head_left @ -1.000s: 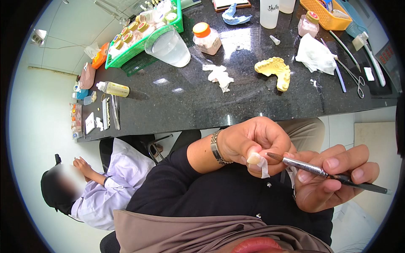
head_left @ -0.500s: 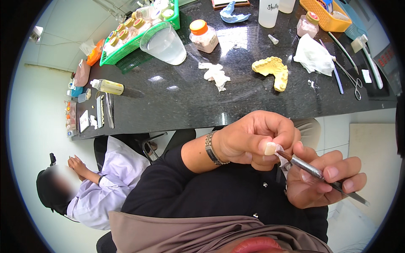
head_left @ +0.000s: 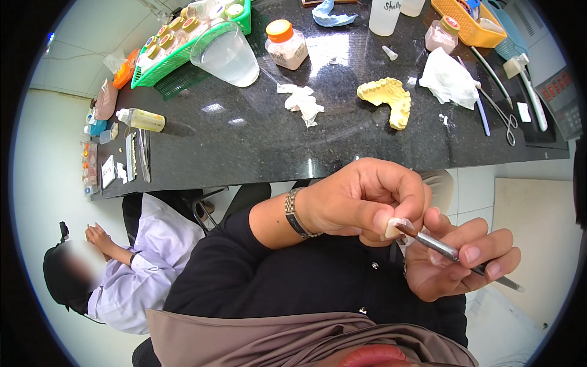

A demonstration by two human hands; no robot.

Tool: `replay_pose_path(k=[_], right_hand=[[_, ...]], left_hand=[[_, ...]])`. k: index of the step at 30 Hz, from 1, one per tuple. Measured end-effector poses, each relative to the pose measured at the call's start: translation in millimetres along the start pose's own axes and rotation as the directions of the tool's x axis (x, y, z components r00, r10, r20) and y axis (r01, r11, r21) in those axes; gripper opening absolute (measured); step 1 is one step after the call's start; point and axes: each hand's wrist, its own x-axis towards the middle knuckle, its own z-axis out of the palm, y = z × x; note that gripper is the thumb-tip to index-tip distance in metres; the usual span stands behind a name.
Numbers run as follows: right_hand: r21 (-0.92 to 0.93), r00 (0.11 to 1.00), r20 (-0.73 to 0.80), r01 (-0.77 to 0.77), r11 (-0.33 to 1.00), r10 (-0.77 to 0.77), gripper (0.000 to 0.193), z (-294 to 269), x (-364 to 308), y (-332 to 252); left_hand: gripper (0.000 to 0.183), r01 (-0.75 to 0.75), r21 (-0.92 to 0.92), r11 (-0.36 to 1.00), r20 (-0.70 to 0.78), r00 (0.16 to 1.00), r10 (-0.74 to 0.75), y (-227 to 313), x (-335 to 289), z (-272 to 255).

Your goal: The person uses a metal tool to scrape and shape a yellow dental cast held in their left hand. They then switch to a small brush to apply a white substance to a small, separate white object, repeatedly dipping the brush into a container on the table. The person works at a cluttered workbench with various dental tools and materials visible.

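My left hand (head_left: 373, 199), with a metal watch at its wrist, pinches a small ivory-coloured artificial tooth (head_left: 391, 229) between thumb and fingers. A thin, whitish crumpled piece shows beside the tooth, partly hidden by the fingers. In my right hand (head_left: 461, 260) is a slim brush (head_left: 437, 246) with a brown tip, a silvery shaft and a flat metal far end. Its tip touches or nearly touches the tooth. Both hands are close together in front of my chest, just off the table's near edge.
On the black table (head_left: 244, 150) lie a yellow dental cast (head_left: 391, 101), crumpled tissue (head_left: 301, 105), a white cloth (head_left: 449, 78) and scissors-like forceps (head_left: 504, 116). Farther back stand a cup of liquid (head_left: 229, 58), an orange-lidded jar (head_left: 286, 46) and a green basket (head_left: 183, 52). Another person (head_left: 137, 263) sits at left.
The tooth has turned in my left fingers, and the brush tip has come onto or right against it. The whole view has shifted, so the table's things appear slightly farther left.
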Motion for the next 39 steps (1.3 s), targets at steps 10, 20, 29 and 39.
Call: replay_pose_path(k=[10, 20, 29, 39], right_hand=[[0.002, 0.998, -0.062, 0.020, 1.000, -0.020, 0.032, 2, -2, 1], [-0.040, 0.986, -0.157, 0.051, 0.998, -0.056, 0.031, 6, -4, -3], [-0.031, 0.995, -0.005, 0.096, 0.995, -0.096, 0.024, 6, -1, -7], [-0.071, 0.977, 0.113, 0.189, 0.979, -0.180, 0.025, 2, 3, -5]], left_hand=[[0.024, 0.070, 0.032, 0.997, -0.083, 0.994, -0.067, 4, 0, 3], [0.021, -0.041, 0.153, 0.987, -0.021, 0.999, 0.045, 2, 1, -2], [0.018, -0.106, 0.316, 0.943, 0.034, 0.994, 0.101, 13, 2, 2], [0.018, -0.123, 0.310, 0.943, 0.052, 0.992, 0.112, 13, 2, 5]])
